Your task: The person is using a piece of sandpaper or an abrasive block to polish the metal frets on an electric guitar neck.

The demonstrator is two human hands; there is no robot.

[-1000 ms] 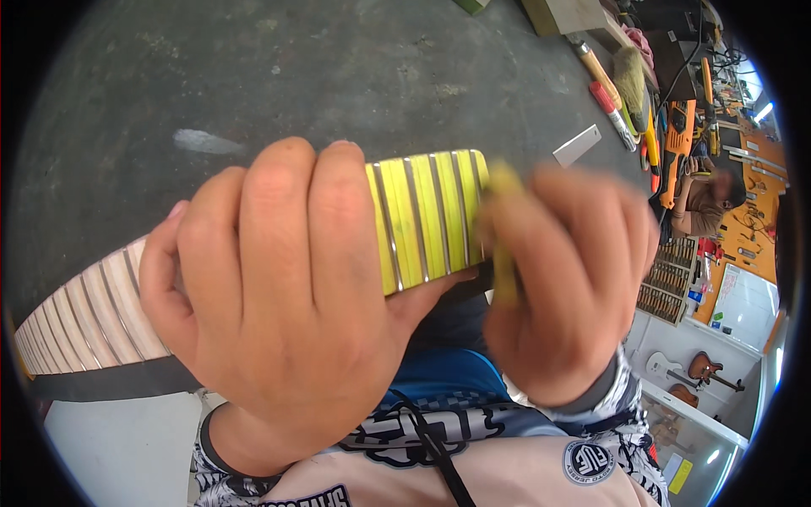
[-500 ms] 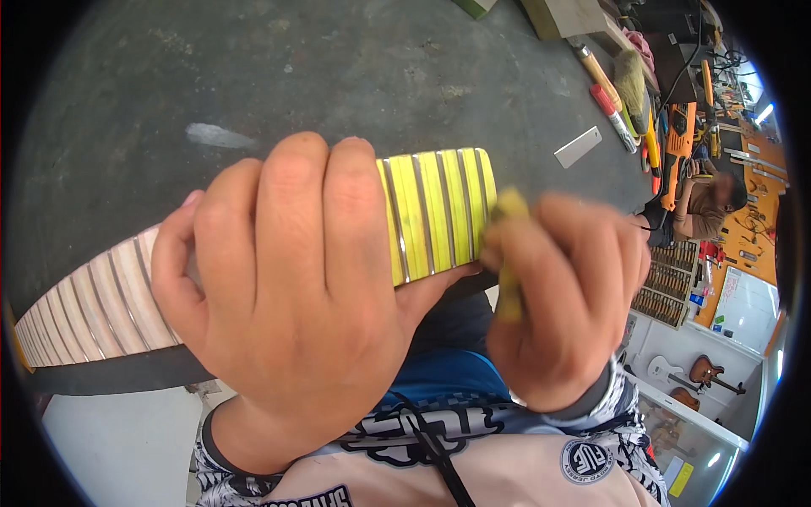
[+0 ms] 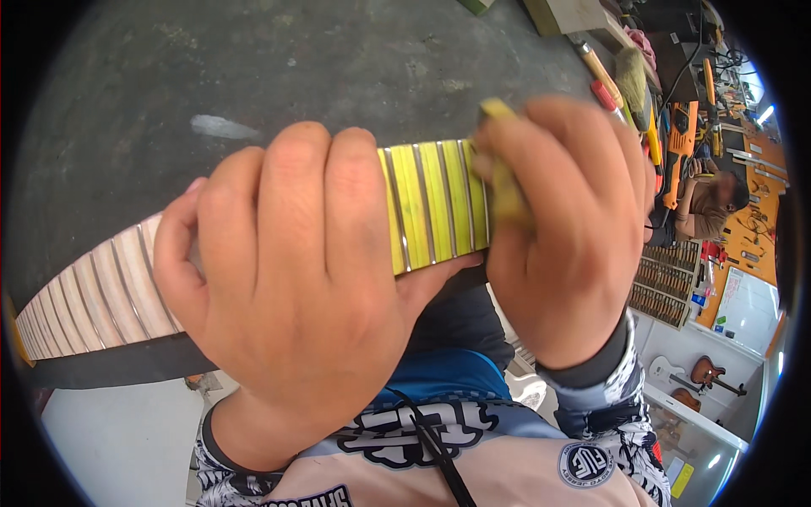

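A fretted neck (image 3: pixel 439 203) is lying along the near edge of the dark table (image 3: pixel 380 76), its pale stretch pointing toward the left edge. The left hand (image 3: pixel 296 279) is spanning it, 4 fingers bending over the top, the thumb showing beneath. The right hand (image 3: pixel 574 220) is pinching a small yellow block (image 3: pixel 509 193) narrowly at the neck's yellow-striped end; blur is hiding whether the block is touching. The neck is probably behaving as stiff and fairly light, its long sides offering the safest hold, its metal frets risking scratches; the block is looking light and easily pinched.

A whitish smear (image 3: pixel 224 127) is marking the tabletop. Toward the right edge, a red-ended marker (image 3: pixel 602 93) and an orange power tool (image 3: pixel 678 139) are lying. Beyond, another person (image 3: pixel 705 207) is sitting, and at least 2 guitars (image 3: pixel 708 372) are hanging.
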